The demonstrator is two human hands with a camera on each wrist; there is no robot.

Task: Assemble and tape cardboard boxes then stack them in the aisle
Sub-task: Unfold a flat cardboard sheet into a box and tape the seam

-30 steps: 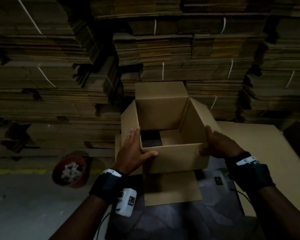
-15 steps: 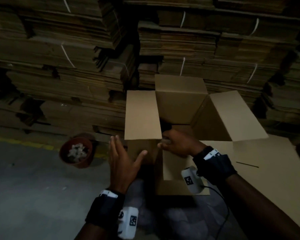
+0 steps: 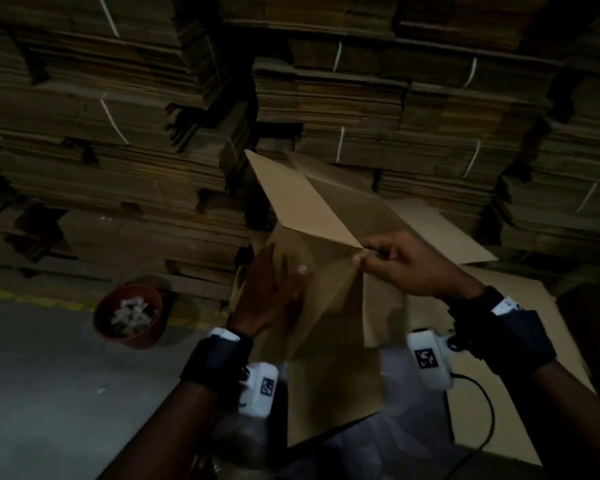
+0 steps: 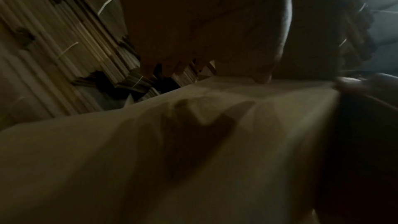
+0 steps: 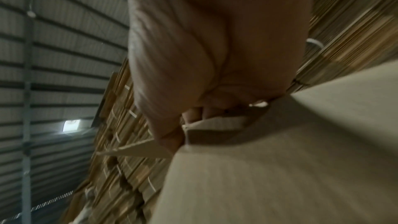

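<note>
Cardboard box [image 3: 312,258] tilted in front of us, flaps loose. Left hand [image 3: 271,292] flat against its side wall, fingers straight; right hand [image 3: 402,265] pinches flap corner. We judge: mid-assembly (no tape visible), taping and stacking left.

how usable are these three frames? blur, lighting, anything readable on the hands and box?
Head view: dim, corners dark; box and left hand smeared by motion, right hand sharper, pinching a flap edge. Left wrist view: very dark and soft; left hand a silhouette casting a shadow on the cardboard. Right wrist view: brighter, streaked by motion; fingers on a flap edge are readable.
</note>
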